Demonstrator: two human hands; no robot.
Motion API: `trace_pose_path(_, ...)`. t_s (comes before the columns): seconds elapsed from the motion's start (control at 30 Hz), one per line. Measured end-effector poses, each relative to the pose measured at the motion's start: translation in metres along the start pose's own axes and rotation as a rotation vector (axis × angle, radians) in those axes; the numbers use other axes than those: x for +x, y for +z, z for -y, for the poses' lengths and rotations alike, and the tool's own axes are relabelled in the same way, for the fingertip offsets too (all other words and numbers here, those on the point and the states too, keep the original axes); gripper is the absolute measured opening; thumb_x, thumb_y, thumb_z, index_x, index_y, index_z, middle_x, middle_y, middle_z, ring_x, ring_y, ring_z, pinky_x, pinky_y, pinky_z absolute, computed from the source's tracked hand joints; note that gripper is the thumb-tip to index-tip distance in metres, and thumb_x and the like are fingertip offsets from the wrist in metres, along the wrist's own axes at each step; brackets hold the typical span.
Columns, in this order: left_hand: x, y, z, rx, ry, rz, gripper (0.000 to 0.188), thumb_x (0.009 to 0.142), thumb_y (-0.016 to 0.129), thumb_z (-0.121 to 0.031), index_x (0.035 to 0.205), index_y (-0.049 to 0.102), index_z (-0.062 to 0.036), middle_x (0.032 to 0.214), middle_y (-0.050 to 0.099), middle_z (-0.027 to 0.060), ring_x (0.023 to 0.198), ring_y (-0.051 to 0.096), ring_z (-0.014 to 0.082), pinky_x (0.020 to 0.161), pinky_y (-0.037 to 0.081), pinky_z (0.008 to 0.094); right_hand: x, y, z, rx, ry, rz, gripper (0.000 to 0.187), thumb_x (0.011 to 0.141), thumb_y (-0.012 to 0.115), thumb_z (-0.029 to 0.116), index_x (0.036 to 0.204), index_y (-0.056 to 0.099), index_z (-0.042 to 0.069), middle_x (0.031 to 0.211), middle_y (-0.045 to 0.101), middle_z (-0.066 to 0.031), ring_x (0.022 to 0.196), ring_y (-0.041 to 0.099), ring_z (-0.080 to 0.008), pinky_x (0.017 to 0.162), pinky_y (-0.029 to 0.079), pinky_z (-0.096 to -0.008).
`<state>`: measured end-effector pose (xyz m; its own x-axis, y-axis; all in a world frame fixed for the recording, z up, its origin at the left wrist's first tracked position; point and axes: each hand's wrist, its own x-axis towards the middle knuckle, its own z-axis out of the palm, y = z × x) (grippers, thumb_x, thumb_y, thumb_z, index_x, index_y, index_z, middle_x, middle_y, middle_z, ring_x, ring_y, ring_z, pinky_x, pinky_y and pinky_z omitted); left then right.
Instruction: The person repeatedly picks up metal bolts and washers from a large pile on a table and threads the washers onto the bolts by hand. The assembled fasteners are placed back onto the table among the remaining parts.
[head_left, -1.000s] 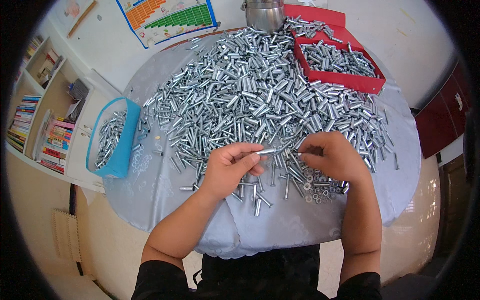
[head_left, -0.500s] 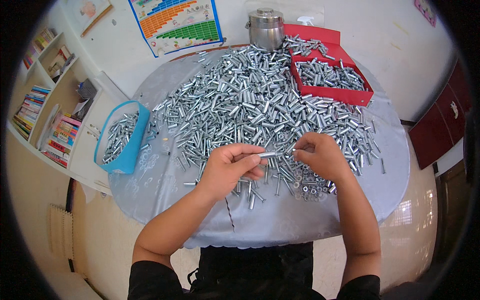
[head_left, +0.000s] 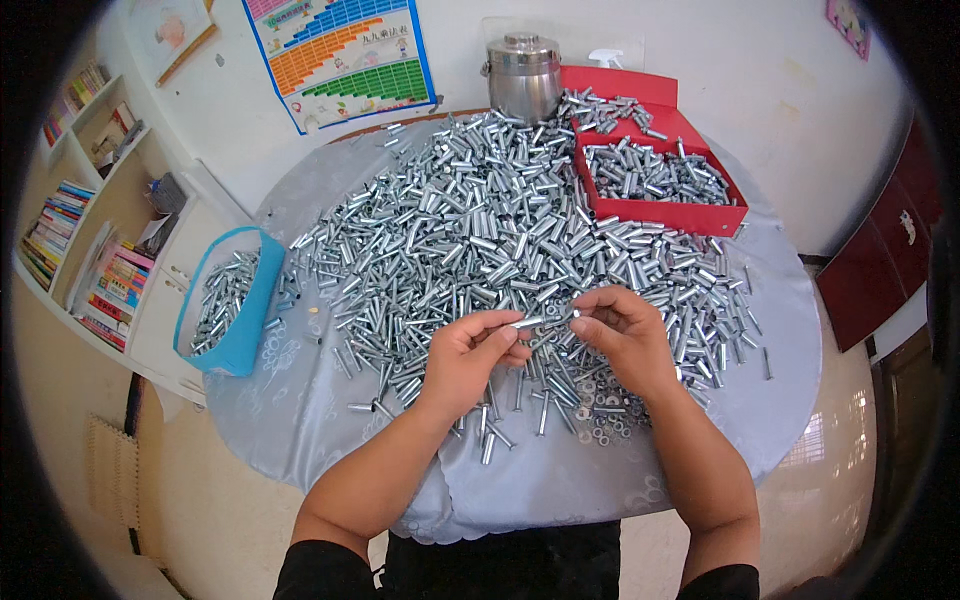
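Note:
My left hand (head_left: pixel 462 362) is closed around a shiny expansion bolt (head_left: pixel 530 322), held nearly level with its far end pointing right. Thumb and forefinger of my right hand (head_left: pixel 632 342) pinch a small bright metal piece (head_left: pixel 575 314) close to that end. Whether it is a nut or a washer is too small to tell. Both hands hover over the near side of a big heap of metal sleeves and bolts (head_left: pixel 450 240). Loose washers and nuts (head_left: pixel 605 415) lie below my right hand. Several long bolts (head_left: pixel 490 435) are scattered in front of my left hand.
A blue bin (head_left: pixel 245 335) with metal parts stands at the left of the cloth-covered round table (head_left: pixel 290 440). A red box (head_left: pixel 670 215) holding more parts sits at the back right, beside a steel pot (head_left: pixel 524 85). Bookshelves (head_left: pixel 95 230) stand at the far left.
My right hand has brought the small metal piece left toward the bolt's end. The whole table appears lower in the view, and the bolt still sits in my left hand.

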<state>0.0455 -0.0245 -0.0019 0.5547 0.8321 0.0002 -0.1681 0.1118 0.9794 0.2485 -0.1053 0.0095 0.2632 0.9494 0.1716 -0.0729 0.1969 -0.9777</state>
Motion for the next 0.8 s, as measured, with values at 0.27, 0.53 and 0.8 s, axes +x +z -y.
trace_pose_path(0.27,0.0006,-0.0054,0.0037,-0.01,-0.029,0.081,0.025,0.095,0.056,-0.003,0.118,0.061,0.0062,0.102,0.07,0.0155,0.084,0.07,0.0199,0.076,0.06,0.0319,-0.0066,0.0041,-0.0109,-0.148,0.092,0.053,0.02,0.083,0.072,-0.004,0.102,0.066,0.001,0.09,0.066,-0.0024,0.082,0.062,-0.0084,0.073,0.051,-0.0233)
trace_pose_path(0.53,-0.0015,-0.0046,0.0,0.009,-0.062,0.124,0.026,0.095,0.056,-0.002,0.119,0.061,0.0072,0.103,0.069,0.0185,0.086,0.071,0.0233,0.076,0.06,0.0319,-0.0062,0.0012,-0.0097,-0.136,0.107,0.074,0.02,0.082,0.073,-0.003,0.101,0.066,-0.001,0.091,0.067,-0.0036,0.081,0.063,-0.0085,0.072,0.051,-0.0234)
trace_pose_path(0.8,-0.0036,-0.0037,-0.0014,0.045,-0.046,0.146,0.026,0.095,0.057,-0.002,0.118,0.061,0.0079,0.104,0.069,0.0193,0.088,0.071,0.0244,0.076,0.061,0.0325,-0.0082,0.0027,-0.0044,-0.201,0.155,0.097,0.011,0.09,0.069,0.008,0.094,0.066,-0.002,0.075,0.065,-0.0025,0.066,0.061,-0.0084,0.059,0.049,-0.0237)
